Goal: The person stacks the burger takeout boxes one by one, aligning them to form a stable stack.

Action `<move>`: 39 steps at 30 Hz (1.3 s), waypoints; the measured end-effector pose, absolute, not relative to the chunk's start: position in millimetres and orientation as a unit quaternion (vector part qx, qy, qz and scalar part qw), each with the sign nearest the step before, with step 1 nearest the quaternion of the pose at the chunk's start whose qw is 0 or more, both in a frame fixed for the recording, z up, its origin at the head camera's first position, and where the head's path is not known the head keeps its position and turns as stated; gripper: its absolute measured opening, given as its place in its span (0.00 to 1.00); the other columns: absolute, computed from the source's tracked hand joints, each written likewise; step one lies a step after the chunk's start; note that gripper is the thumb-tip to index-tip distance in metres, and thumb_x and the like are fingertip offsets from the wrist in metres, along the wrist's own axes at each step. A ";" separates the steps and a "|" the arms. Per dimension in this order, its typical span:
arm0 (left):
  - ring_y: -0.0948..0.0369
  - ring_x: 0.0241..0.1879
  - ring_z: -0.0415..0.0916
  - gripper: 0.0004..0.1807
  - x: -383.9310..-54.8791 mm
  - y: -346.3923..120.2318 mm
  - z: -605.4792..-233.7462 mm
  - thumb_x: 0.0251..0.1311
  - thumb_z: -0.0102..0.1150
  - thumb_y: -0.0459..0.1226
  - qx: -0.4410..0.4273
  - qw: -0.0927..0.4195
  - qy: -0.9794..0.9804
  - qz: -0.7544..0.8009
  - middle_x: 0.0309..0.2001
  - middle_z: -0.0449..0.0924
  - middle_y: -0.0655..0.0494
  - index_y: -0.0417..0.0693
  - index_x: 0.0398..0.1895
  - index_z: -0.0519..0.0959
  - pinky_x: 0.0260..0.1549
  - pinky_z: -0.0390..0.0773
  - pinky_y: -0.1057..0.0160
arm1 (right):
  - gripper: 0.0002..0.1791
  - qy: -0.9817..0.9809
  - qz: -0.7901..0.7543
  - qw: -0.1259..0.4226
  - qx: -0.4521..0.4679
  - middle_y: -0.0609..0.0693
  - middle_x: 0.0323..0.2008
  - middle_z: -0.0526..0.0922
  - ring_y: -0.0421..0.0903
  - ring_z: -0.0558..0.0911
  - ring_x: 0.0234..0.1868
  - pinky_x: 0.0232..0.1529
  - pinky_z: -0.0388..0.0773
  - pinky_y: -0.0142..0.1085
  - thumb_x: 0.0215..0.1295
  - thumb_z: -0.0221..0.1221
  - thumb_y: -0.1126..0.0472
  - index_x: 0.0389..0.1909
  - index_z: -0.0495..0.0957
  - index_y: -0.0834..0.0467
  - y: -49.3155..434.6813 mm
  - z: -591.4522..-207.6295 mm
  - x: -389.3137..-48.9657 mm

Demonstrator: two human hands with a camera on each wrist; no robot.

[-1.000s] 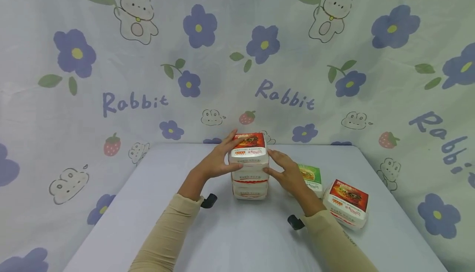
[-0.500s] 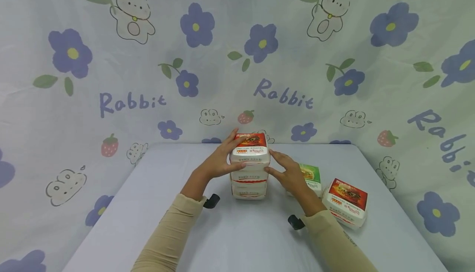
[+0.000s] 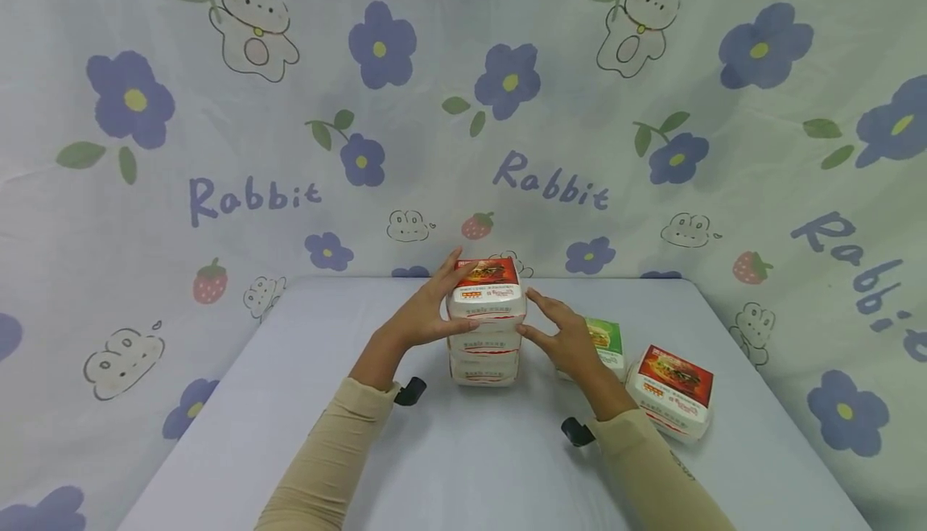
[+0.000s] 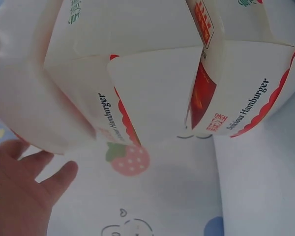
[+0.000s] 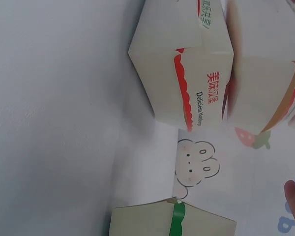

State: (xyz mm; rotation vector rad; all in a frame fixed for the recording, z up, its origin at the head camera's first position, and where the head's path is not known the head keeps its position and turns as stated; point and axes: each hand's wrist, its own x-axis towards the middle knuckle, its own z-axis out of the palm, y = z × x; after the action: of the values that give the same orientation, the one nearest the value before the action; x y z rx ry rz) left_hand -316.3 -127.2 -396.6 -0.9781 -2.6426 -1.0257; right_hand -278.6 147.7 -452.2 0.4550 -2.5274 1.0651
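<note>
A stack of white paper hamburger boxes stands upright mid-table, its top box bearing a red burger picture on the lid. Beneath it sit the lower boxes, their sides printed with red scalloped lines. My left hand lies along the left side of the top box, fingers extended towards its back and thumb at the front. On the right, my right hand has its fingers spread, with the tips close to the stack's right side. Fingertips show beside the boxes in the left wrist view.
A green-topped hamburger box stands right of the stack, partly behind my right hand. Farther right is a red-topped hamburger box, turned at an angle. Behind the white table hangs a rabbit-and-flower cloth.
The top box has shifted slightly right over the boxes below, with my left hand moving along. The right hand stays almost in place, and the head view drifts a little.
</note>
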 end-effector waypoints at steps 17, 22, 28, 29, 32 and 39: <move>0.48 0.75 0.40 0.54 -305.3 -129.9 -392.7 0.44 0.64 0.68 -0.310 0.075 -0.885 -0.340 0.77 0.31 0.69 0.76 0.76 0.51 0.59 0.56 0.29 | 0.43 -0.906 0.365 0.159 0.139 0.50 0.71 0.64 0.59 0.62 0.70 0.64 0.59 0.61 0.61 0.58 0.33 0.75 0.58 0.43 173.7 -452.7 -270.6; 0.48 0.75 0.39 0.54 -303.1 -133.0 -390.3 0.45 0.64 0.68 -0.311 0.080 -0.886 -0.336 0.78 0.32 0.67 0.75 0.76 0.50 0.60 0.55 0.30 | 0.47 -0.911 0.369 0.139 0.122 0.52 0.72 0.62 0.59 0.59 0.71 0.65 0.57 0.62 0.58 0.58 0.30 0.76 0.56 0.43 190.6 -460.2 -274.6; 0.48 0.75 0.40 0.53 -301.5 -135.7 -385.5 0.45 0.63 0.68 -0.317 0.091 -0.887 -0.323 0.78 0.35 0.64 0.72 0.76 0.52 0.60 0.55 0.29 | 0.55 -0.933 0.343 0.079 0.080 0.56 0.73 0.57 0.62 0.54 0.72 0.65 0.53 0.65 0.49 0.59 0.24 0.77 0.52 0.40 206.2 -468.9 -281.7; 0.48 0.75 0.40 0.53 -301.5 -135.7 -384.5 0.46 0.64 0.68 -0.320 0.094 -0.886 -0.323 0.78 0.36 0.64 0.71 0.76 0.53 0.60 0.55 0.29 | 0.56 -0.935 0.340 0.071 0.074 0.56 0.74 0.57 0.62 0.53 0.73 0.65 0.52 0.65 0.48 0.60 0.24 0.77 0.51 0.40 207.9 -470.1 -283.0; 0.50 0.75 0.41 0.53 -302.5 -135.7 -382.8 0.46 0.64 0.67 -0.324 0.105 -0.882 -0.324 0.78 0.39 0.62 0.69 0.76 0.53 0.61 0.55 0.30 | 0.60 -0.941 0.327 0.053 0.063 0.56 0.75 0.53 0.63 0.48 0.74 0.65 0.49 0.67 0.46 0.64 0.26 0.77 0.49 0.42 212.1 -472.8 -286.1; 0.55 0.75 0.40 0.55 -304.0 -136.8 -388.5 0.46 0.65 0.66 -0.319 0.114 -0.874 -0.349 0.77 0.41 0.65 0.69 0.77 0.49 0.63 0.53 0.33 | 0.66 -0.964 0.263 0.002 0.047 0.65 0.76 0.38 0.71 0.37 0.72 0.60 0.46 0.73 0.42 0.69 0.29 0.78 0.47 0.50 224.0 -474.0 -284.7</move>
State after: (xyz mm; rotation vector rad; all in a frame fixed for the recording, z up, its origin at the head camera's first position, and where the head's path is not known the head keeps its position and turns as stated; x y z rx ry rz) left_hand -304.0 -136.8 -388.5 -0.9368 -2.5624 -1.0228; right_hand -284.7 224.0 -474.0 0.1460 -3.0231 0.8254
